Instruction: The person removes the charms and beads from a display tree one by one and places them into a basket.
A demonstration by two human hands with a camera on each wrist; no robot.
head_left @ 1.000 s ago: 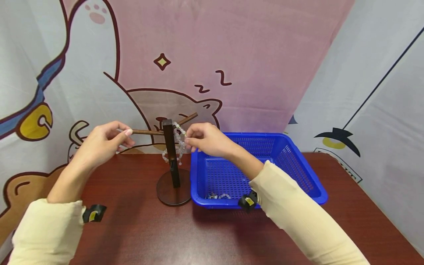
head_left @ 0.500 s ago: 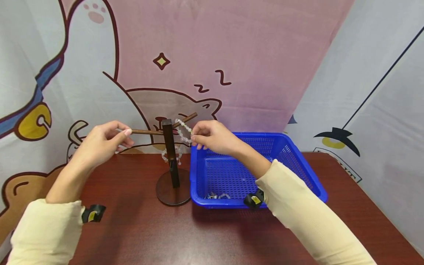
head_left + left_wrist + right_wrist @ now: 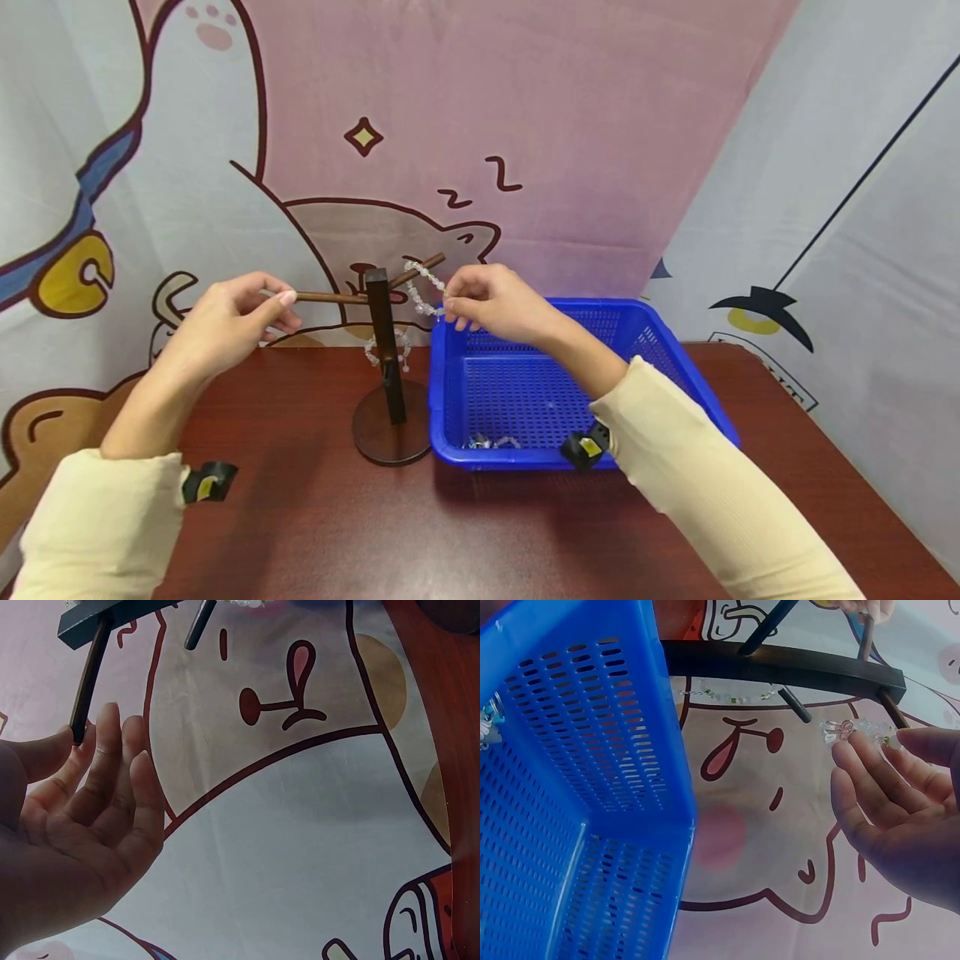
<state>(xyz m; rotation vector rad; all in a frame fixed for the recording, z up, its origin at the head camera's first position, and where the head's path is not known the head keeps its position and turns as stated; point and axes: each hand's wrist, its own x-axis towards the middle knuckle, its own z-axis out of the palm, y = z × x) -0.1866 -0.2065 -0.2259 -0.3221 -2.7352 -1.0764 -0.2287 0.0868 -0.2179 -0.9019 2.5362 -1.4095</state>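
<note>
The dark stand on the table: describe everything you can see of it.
The dark stand looks wooden: an upright, squared post on a round base, resting on the reddish-brown table, left of the blue basket. Brown rods branch from the post. The left hand pinches the tip of the upper left rod; the right hand holds a beaded bracelet at the upper right rod, though whether it loops round that rod is unclear. Another bracelet hangs lower, partly hidden behind the post.

The stand (image 3: 386,350) is on the table (image 3: 322,533), left of the basket (image 3: 495,460), with beads (image 3: 508,442) in its near left corner and a cloth (image 3: 577,133) behind both.
</note>
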